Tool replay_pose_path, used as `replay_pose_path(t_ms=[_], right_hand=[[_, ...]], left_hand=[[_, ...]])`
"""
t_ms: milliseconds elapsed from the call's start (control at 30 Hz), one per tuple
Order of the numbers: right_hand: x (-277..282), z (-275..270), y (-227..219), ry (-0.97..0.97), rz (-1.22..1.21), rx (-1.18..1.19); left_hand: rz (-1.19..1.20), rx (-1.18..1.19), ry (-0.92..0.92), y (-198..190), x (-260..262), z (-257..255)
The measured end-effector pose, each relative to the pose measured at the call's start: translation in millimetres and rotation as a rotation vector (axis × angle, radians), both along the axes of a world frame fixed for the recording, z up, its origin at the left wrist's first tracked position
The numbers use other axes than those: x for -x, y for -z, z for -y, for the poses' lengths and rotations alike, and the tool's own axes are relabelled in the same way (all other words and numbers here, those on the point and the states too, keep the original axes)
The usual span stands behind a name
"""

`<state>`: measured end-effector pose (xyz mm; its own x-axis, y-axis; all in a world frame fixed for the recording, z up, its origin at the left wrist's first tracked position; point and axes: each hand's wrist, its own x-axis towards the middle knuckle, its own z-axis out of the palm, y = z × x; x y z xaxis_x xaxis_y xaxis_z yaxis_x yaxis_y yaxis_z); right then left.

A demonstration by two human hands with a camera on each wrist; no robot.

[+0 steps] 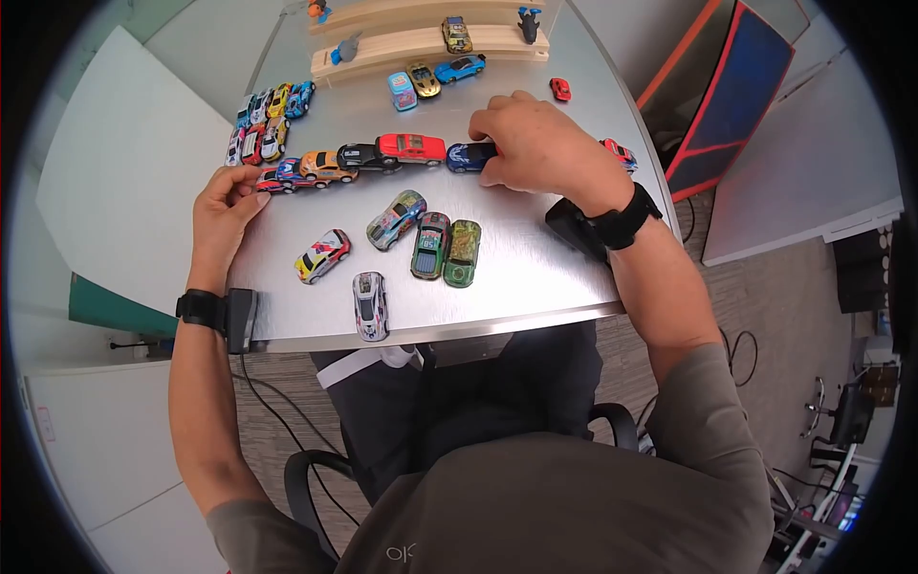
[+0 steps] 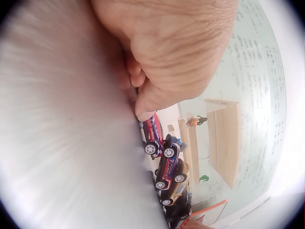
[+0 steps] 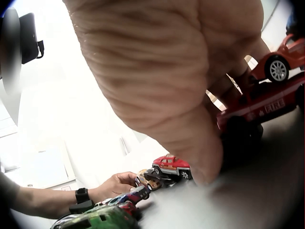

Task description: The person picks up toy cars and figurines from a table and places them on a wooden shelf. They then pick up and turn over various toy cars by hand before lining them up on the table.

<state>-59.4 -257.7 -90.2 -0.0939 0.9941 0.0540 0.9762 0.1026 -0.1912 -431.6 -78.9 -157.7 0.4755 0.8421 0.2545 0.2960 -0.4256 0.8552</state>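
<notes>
My left hand (image 1: 222,215) pinches the near end of a red, white and blue toy car (image 1: 275,180) at the left end of a row. In the left wrist view my thumb lies against that car's end. Along the row, cars overlap and prop on each other: an orange car (image 1: 325,167), a black car (image 1: 368,158) and a red pickup (image 1: 411,148). At the row's right end my right hand (image 1: 550,148) grips a dark blue toy car (image 1: 467,157), its rear part hidden by my fingers. In the right wrist view, a dark red car marked FIRE (image 3: 267,107) stands beside my fingers.
Several loose cars, including a silver car (image 1: 370,306) and a green camouflage car (image 1: 463,253), lie nearer the front edge. A block of parked cars (image 1: 276,139) sits back left. Wooden ramps (image 1: 421,48) stand behind, and a small red car (image 1: 560,89) back right.
</notes>
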Motion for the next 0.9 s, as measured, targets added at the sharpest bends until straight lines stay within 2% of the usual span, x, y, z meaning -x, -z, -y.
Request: replay_pose_path(t_ms=[200, 267, 767, 900], right_hand=[[-7.2, 0.7, 3.5, 0.026, -0.029, 0.023], [-5.2, -0.4, -0.8, 0.05, -0.072, 0.097], [-11.1, 0.7, 5.7, 0.023, -0.19, -0.063], [-10.8, 0.9, 3.1, 0.047, -0.185, -0.009]], left_hand=[[-0.008, 0.005, 0.013, 0.1, 0.4, 0.3], [-0.011, -0.001, 0.01, -0.6, 0.2, 0.7], [-0.019, 0.012, 0.03, -3.2, -1.8, 3.8], [0.008, 0.018, 0.017, -4.5, -3.1, 6.7]])
